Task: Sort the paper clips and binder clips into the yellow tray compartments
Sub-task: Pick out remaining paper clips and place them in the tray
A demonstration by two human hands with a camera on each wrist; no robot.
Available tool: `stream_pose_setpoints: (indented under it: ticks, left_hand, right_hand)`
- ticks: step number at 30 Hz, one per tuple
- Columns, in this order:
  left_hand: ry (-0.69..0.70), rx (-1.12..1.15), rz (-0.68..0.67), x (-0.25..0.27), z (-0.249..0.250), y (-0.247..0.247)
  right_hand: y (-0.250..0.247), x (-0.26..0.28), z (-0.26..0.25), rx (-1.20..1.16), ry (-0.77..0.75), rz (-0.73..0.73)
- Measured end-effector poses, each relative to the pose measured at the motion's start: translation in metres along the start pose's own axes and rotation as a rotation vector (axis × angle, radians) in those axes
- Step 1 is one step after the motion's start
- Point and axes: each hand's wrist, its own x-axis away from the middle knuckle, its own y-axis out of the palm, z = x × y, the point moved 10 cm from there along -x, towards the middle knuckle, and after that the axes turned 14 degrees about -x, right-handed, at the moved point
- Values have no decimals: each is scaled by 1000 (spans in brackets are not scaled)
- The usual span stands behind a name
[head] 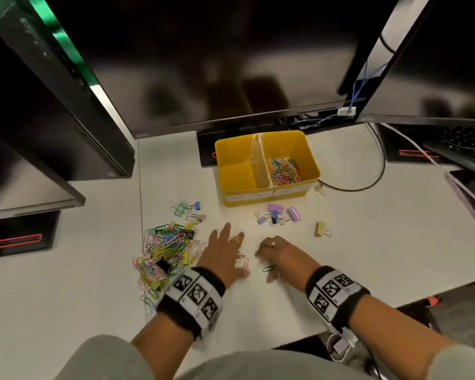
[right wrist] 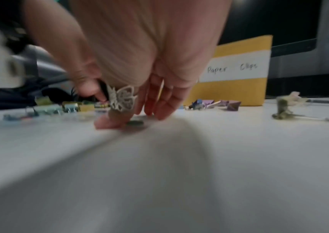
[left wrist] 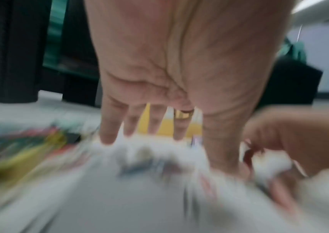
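The yellow tray (head: 307, 149) stands at the back of the white desk. Its right compartment holds coloured paper clips (head: 284, 171); its label (right wrist: 237, 67) reads "Paper Clips". The left compartment (head: 237, 174) looks bare. A mixed pile of paper clips and binder clips (head: 165, 250) lies at the left. My left hand (head: 224, 252) lies flat beside it, fingers spread over a few loose clips (head: 243, 260). My right hand (head: 279, 255) arches over the desk, its fingertips (right wrist: 161, 113) down by a green paper clip (head: 268, 268). The wrist views are blurred.
Purple and blue binder clips (head: 277, 215) lie in front of the tray, a yellow one (head: 322, 229) to their right, green and blue ones (head: 185, 208) to the left. Monitors (head: 217, 64) and their stands close off the back. A black cable (head: 368, 185) curves right of the tray.
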Motion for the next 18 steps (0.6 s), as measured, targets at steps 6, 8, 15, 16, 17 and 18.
stream_pose_setpoints:
  ticks: [6,8,15,16,17,18]
  left_hand:
    - [-61,-233,90,1,-12,36]
    - [-61,-210,168,6,-15,33]
    - [-65,-181,245,5,-13,14]
    - [-61,-186,249,4,-12,12]
    - [-64,-191,249,4,-13,12]
    - [-75,-194,249,3,-16,12]
  right_hand:
    - [3,-7,5,-115,107,24]
    - [4,-1,3,-109,114,68]
    - [6,10,2,224,156,174]
    - [9,9,4,271,190,147]
    - [9,7,7,294,195,172]
    - [5,7,5,351,177,236]
